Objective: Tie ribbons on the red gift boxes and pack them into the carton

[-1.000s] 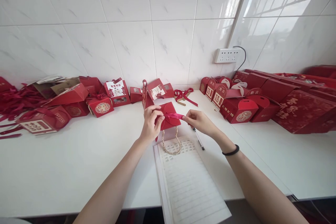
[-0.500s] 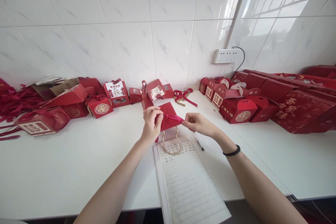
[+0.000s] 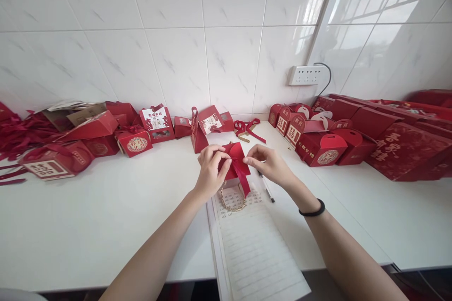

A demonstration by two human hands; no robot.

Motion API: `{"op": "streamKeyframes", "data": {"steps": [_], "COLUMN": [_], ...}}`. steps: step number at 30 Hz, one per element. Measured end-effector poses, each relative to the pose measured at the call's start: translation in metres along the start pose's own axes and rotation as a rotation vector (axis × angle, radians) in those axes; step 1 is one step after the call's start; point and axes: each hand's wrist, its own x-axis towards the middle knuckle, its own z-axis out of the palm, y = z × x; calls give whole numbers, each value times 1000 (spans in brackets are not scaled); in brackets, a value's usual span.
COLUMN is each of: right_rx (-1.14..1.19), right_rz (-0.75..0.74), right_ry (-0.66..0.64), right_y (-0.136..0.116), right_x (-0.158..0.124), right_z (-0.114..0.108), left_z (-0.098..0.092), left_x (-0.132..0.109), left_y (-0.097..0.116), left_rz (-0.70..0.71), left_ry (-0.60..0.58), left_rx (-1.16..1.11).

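Observation:
A small red gift box [image 3: 237, 157] with a twisted gold cord handle [image 3: 233, 200] is held just above the white counter [image 3: 88, 216]. My left hand [image 3: 211, 171] grips its left side, fingers curled and pinching the red ribbon [image 3: 243, 179] at the box's middle. My right hand [image 3: 269, 163] is closed on the box's right edge, fingertips pinching the same ribbon. One ribbon tail hangs down over the front of the box. A black band sits on my right wrist.
A lined paper sheet [image 3: 254, 254] lies under the box, a pen [image 3: 265, 186] beside it. Red gift boxes crowd the back left [image 3: 134, 141] and right [image 3: 321, 148]. Loose red ribbons [image 3: 249, 129] lie by the wall. A power strip [image 3: 305, 75] hangs on the tiles.
My right hand moved left, in from the stretched-out ribbon end to the box. The ribbon, earlier pulled taut sideways, now hangs down the front. The box sits slightly lower and nearer.

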Motion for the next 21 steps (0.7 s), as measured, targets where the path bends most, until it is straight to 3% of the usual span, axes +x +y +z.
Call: {"op": "streamKeyframes", "data": {"steps": [5, 13, 21], "right_rx": [-65, 63, -129], "right_rz": [-148, -1, -13], "right_ry": [7, -82, 21], "right_y": [7, 5, 8], "right_x": [1, -3, -6], "right_z": [10, 15, 20], "left_z": [0, -1, -2], "left_x": [-1, -2, -2], "left_y": [1, -1, 0], "left_rz": [59, 90, 96], "left_ry": [-26, -73, -97], "left_rx": [-5, -35, -70]}}
